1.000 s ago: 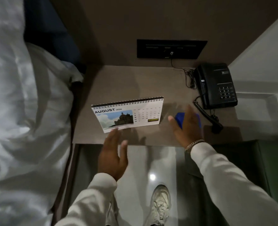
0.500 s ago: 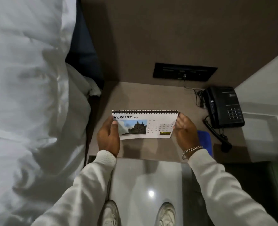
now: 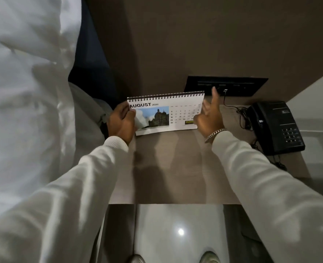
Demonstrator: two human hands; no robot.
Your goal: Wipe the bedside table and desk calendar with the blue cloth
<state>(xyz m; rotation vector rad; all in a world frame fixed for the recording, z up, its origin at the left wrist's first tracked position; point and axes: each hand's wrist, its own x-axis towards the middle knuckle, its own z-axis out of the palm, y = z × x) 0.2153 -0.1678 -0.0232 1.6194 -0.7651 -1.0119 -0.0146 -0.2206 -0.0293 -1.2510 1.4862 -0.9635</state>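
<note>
A white spiral-bound desk calendar (image 3: 166, 112) showing AUGUST is held up above the brown bedside table (image 3: 175, 168), near its back. My left hand (image 3: 121, 122) grips the calendar's left edge, thumb on the front. My right hand (image 3: 209, 115) is at the calendar's right edge with fingers spread and the index finger pointing up; only the thumb side seems to touch the card. The blue cloth is not visible; my right arm covers the part of the table where it lay.
A black telephone (image 3: 275, 128) with a tangled cord sits at the table's right. A black socket panel (image 3: 226, 85) is on the wall behind. White bedding (image 3: 24, 92) fills the left. Glossy floor and my shoes (image 3: 210, 257) are below the table's front edge.
The calendar was picked up off the table with both hands and carried further back and up. My right hand left the blue cloth and has now loosened, its fingers spreading off the calendar's right edge.
</note>
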